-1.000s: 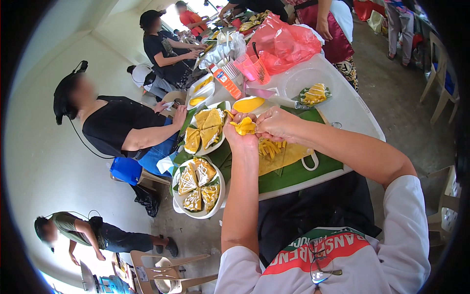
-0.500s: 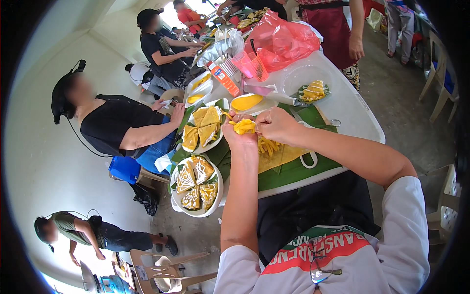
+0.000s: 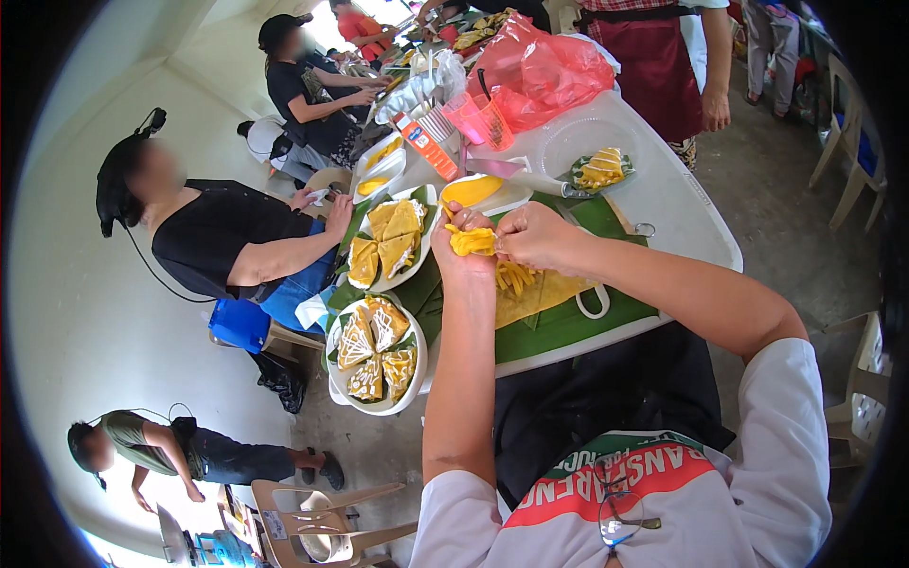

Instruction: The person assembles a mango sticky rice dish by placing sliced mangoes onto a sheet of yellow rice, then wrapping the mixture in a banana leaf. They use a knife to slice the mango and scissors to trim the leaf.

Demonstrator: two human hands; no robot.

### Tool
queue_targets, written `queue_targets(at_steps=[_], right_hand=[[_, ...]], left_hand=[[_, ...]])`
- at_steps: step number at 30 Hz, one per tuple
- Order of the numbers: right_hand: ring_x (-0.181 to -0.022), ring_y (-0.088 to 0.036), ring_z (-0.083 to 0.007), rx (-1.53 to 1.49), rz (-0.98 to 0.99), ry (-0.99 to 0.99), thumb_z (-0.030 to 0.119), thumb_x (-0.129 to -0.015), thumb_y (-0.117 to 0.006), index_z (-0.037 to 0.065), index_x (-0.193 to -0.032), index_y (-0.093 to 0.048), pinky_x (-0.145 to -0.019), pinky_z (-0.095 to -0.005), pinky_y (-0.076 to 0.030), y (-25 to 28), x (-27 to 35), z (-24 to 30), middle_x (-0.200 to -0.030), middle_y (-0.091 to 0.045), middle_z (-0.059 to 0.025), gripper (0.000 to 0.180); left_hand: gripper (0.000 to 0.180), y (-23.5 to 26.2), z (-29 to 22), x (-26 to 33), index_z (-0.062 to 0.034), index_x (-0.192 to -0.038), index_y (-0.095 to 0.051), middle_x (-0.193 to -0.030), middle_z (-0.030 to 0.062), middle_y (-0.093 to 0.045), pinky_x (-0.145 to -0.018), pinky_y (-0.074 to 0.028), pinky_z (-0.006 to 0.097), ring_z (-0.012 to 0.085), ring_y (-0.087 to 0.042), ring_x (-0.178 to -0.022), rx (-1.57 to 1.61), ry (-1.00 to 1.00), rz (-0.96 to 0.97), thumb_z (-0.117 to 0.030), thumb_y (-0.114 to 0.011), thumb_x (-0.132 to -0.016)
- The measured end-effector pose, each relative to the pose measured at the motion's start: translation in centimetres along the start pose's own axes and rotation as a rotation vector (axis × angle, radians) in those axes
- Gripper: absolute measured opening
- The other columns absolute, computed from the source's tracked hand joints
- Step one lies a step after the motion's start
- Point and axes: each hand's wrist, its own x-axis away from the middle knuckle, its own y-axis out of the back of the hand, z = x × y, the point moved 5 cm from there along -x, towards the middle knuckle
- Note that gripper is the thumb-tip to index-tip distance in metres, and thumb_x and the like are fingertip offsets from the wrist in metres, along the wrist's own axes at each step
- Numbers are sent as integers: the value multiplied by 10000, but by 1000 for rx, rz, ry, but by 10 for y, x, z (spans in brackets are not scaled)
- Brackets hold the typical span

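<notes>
Cupped upward, my left hand [image 3: 464, 267] holds a bunch of folded yellow mango strips [image 3: 471, 240] in its palm and fingers. My right hand [image 3: 538, 235] pinches at the right side of that bunch; its fingertips are partly hidden. Beneath both hands, a flat yellow crepe [image 3: 549, 295] lies on a green banana leaf [image 3: 620, 327], with more mango strips [image 3: 514, 278] on it. A white loop-shaped handle [image 3: 594, 304] rests by the crepe's right edge. Just beyond my hands, a yellow mango half [image 3: 471, 191] sits in a white dish.
To the left are folded crepe triangles [image 3: 398, 220] in one white dish and cream-drizzled ones [image 3: 357, 339] in another. A knife [image 3: 497, 168], pink cups [image 3: 488, 123], a red plastic bag [image 3: 559, 71] and a leaf-wrapped piece [image 3: 603, 168] stand farther off. A co-worker [image 3: 237, 237] sits at left.
The mango bunch in my left hand looks slightly more gathered, with my right fingers still at it. A person in a maroon apron has shifted right. The view has moved slightly.
</notes>
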Motion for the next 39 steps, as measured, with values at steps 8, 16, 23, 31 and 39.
queue_targets(at_steps=[8, 16, 23, 31, 39], right_hand=[[-644, -624, -336, 467, -199, 348, 76, -731, -585, 10, -774, -686, -619, -414, -481, -1, 13, 24, -693, -627, -204, 129], [-656, -637, -343, 567, -193, 352, 85, -711, -590, 6, -736, -662, -641, -437, -491, 0, 19, 18, -710, -629, -212, 109], [-413, -392, -95, -178, 93, -163, 76, -766, -609, -2, -674, -620, -386, -277, -256, -4, 26, 5, -545, -506, -43, 121], [-389, -349, -74, -190, 158, -356, 59, -802, -613, -15, -726, -623, -370, -246, -218, -7, 23, 22, -551, -502, -26, 107], [-434, -462, -162, 133, -128, 153, 53, -741, -595, -5, -664, -627, -424, -339, -320, -4, 14, 37, -526, -523, -82, 101]], left_hand=[[233, 4, -2, 5, -74, -811, -517, -555, -40, -376, -438, -396, 227, 102, -396, -457, -95, -64, -153, -180, -428, -1000], [268, 13, -9, 8, -81, -832, -523, -544, -31, -397, -441, -380, 251, 114, -415, -459, -343, -134, -237, -233, -418, -1026], [328, -1, -11, 24, -88, -858, -515, -568, -25, -388, -451, -318, 258, 105, -353, -486, -588, -288, -90, -324, -403, -1056], [277, -8, -13, 19, -114, -838, -506, -564, -31, -384, -458, -352, 265, 115, -358, -471, -346, -276, -19, -279, -407, -1038], [314, -18, -7, 17, -140, -825, -489, -591, -38, -437, -481, -429, 260, 120, -451, -499, -191, -216, -80, -308, -344, -1048]])
